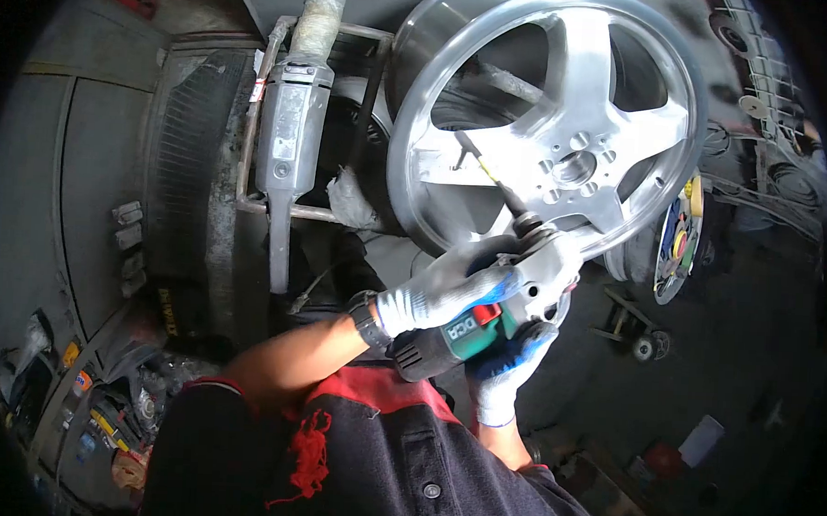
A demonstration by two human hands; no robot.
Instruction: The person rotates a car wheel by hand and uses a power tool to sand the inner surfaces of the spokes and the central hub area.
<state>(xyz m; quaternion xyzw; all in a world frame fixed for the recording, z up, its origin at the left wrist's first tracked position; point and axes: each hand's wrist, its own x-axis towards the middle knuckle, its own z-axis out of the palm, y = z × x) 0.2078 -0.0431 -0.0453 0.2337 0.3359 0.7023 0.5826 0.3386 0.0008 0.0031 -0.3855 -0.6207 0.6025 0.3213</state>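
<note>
A green and black DCA power grinder with a silver gear head is held in both gloved hands. My left hand, slightly blurred, is closed around the neck side of the tool, with a black watch on the wrist. Beneath the gear head, my right hand wraps around it from the other side. From the head a slim rod with a dark tip reaches over a spoke of the silver alloy wheel. The tip overlaps the spoke's face left of the hub.
A grey machine arm hangs left of the wheel, in front of a metal frame. Right of the wheel stands a round rack of coloured discs. A small wheeled cart is on the floor; bags and bottles lie lower left.
</note>
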